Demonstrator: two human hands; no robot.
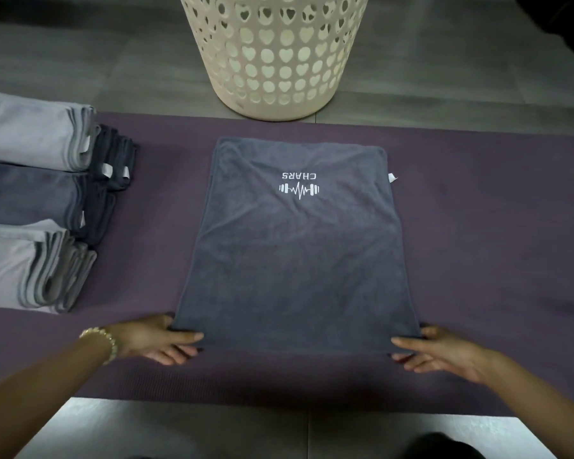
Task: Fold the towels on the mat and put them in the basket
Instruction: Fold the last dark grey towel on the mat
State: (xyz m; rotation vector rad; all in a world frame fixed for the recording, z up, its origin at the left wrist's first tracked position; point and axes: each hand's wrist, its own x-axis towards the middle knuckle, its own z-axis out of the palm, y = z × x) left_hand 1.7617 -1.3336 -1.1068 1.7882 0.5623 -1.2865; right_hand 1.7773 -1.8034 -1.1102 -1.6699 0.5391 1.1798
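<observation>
Floor (80, 61): grey tiles lay under the mat and showed beyond both its far edge and its near edge.
Mat (477, 226): a dull purple mat ran across the whole view from left to right, flat on the tiles.
Basket (275, 61): a cream plastic basket, its wall pierced with round and heart-shaped holes, stood upright on the tiles with its base at the middle of the mat's far edge. Its rim was out of view, so its contents could not be told.
Dark grey towel (295, 260): it lay spread flat in the middle of the mat, its long sides running from the mat's far side toward the near side, with its far edge doubled over into a narrow band.
Folded towels (30, 200): light grey and dark grey stacks sat at the mat's left end, touching one another, well apart from the spread one.
Left hand (153, 339): at the mat's near side, it pinched the towel's near left corner, thumb on top and fingers beneath.
Right hand (444, 352): also at the mat's near side, it pinched the near right corner in the same way, thumb over the cloth and fingers under it.
Logo (298, 187): white print reading CHARS with a barbell and pulse line, upside down, sat toward the mat's far side.
Bracelet (105, 341): gold-coloured beads circled the left wrist above the mat's near part.
Tag (392, 177): a small white label stuck out from the towel's right edge, resting on the mat.
</observation>
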